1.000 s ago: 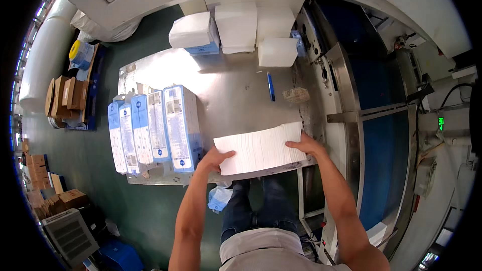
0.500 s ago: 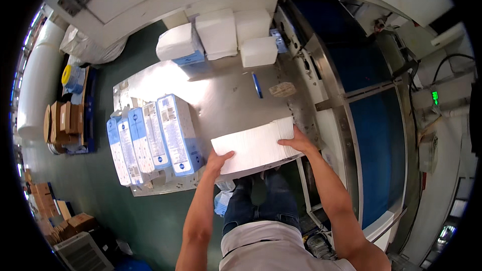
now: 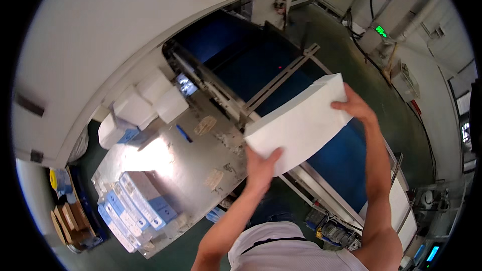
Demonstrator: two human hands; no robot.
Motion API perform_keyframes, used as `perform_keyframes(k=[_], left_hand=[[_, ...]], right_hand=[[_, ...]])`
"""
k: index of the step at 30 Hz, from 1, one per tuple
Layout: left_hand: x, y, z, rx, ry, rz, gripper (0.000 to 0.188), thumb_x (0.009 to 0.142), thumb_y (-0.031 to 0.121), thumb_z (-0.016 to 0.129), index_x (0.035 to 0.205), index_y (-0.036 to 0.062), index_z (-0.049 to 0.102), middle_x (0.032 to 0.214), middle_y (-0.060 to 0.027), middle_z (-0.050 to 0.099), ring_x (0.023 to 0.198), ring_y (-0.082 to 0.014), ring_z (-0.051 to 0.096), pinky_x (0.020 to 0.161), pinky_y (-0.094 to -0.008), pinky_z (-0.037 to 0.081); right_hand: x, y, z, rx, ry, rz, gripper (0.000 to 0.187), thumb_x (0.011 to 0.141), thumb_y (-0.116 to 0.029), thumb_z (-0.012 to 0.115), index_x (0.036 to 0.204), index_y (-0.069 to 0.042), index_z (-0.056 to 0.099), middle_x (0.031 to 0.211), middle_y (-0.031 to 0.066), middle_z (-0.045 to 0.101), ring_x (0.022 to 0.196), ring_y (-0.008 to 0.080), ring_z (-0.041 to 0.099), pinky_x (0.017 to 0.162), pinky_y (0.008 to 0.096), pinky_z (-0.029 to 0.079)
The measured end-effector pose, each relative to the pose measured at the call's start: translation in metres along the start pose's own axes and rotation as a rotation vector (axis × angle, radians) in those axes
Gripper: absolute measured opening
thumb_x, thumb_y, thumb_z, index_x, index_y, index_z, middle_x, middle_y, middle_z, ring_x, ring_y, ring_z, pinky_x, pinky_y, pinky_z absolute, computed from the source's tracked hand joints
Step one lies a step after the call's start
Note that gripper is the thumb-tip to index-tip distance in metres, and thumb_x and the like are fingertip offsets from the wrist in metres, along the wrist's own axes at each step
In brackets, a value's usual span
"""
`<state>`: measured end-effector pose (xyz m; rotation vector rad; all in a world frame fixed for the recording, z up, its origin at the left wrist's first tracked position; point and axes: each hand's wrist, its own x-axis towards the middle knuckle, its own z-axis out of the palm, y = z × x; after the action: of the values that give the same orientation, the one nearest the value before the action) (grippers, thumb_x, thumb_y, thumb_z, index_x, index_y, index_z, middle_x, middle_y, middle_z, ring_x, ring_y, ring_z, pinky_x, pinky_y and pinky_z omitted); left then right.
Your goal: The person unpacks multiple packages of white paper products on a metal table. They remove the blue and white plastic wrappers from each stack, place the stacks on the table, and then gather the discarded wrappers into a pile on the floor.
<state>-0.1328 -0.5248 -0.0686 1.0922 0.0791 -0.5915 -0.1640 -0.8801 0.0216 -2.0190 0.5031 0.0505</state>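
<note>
A long stack of white folded sheets [image 3: 301, 128] is held lengthwise between my two hands, raised over the near edge of a blue conveyor belt [image 3: 334, 170]. My left hand [image 3: 261, 166] grips its left end, thumb on the near face and fingers hidden behind. At the other end, my right hand [image 3: 356, 108] clamps it, thumb also on the near face. The stack tilts up toward the right. To the left is a metal table [image 3: 201, 163], where several blue-and-white packs [image 3: 133, 206] lean in a row.
More white stacks [image 3: 135, 105] stand at the table's back, beside a blue pen [image 3: 184, 133] and a brownish patch [image 3: 205, 125]. A metal frame bar [image 3: 281, 83] crosses the belt. Cardboard pieces [image 3: 70, 223] lie on the far left.
My view has turned to the right. Both hands have carried the white stack from the table's front edge rightward over the conveyor belt, lifting and tilting it.
</note>
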Motion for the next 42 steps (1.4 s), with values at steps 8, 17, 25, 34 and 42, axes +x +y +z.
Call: perform_keyframes(k=[8,17,25,34,42], left_hand=[[0.045,-0.148,0.151,-0.008,0.286,-0.506,0.092,0.079,0.003,0.084,0.149,0.0006,0.025,0.148,-0.0199,0.046,0.134,-0.0311,0.05,0.114,-0.0406,0.041],[0.0,-0.125,0.12,-0.259,-0.364,-1.395,0.066,0.107,0.047,0.048,0.158,0.008,0.036,0.155,-0.0243,0.046,0.142,-0.0441,0.046,0.117,-0.0568,0.037],[-0.077,-0.069,-0.086,0.343,-0.172,-0.852,0.032,0.102,0.014,0.059,0.131,0.0012,0.057,0.122,-0.0209,0.068,0.11,-0.0337,0.068,0.09,-0.0495,0.059],[-0.136,0.021,-0.354,1.342,0.659,0.18,0.037,0.085,0.008,0.073,0.113,-0.0046,0.053,0.099,-0.0176,0.057,0.089,-0.0327,0.058,0.083,-0.0429,0.049],[-0.2,0.003,-0.461,1.729,1.013,-0.313,0.074,0.08,0.062,0.076,0.116,-0.0011,0.063,0.128,-0.022,0.055,0.118,-0.0422,0.053,0.095,-0.0552,0.046]], right_hand=[[0.022,0.115,-0.117,-0.319,-0.15,0.289,0.111,0.07,-0.047,0.088,0.159,-0.007,0.033,0.151,0.02,0.051,0.14,0.0324,0.048,0.117,0.0381,0.036],[-0.002,0.196,-0.015,-1.318,0.496,0.33,0.077,0.08,-0.038,0.082,0.147,-0.015,0.051,0.141,0.016,0.058,0.129,0.0392,0.057,0.103,0.0527,0.049],[-0.11,0.057,0.26,-0.085,0.161,-0.175,0.018,0.088,-0.023,0.067,0.097,-0.007,0.068,0.09,0.0152,0.069,0.082,0.0378,0.068,0.071,0.0492,0.055],[-0.14,-0.005,0.417,-0.176,-0.643,-0.234,0.029,0.093,-0.032,0.064,0.107,-0.008,0.071,0.099,0.018,0.073,0.095,0.0387,0.07,0.08,0.0522,0.055],[-0.131,-0.064,0.628,-0.293,-0.839,-0.339,0.042,0.091,-0.04,0.067,0.109,-0.003,0.074,0.105,0.0205,0.075,0.101,0.039,0.071,0.089,0.048,0.056]])
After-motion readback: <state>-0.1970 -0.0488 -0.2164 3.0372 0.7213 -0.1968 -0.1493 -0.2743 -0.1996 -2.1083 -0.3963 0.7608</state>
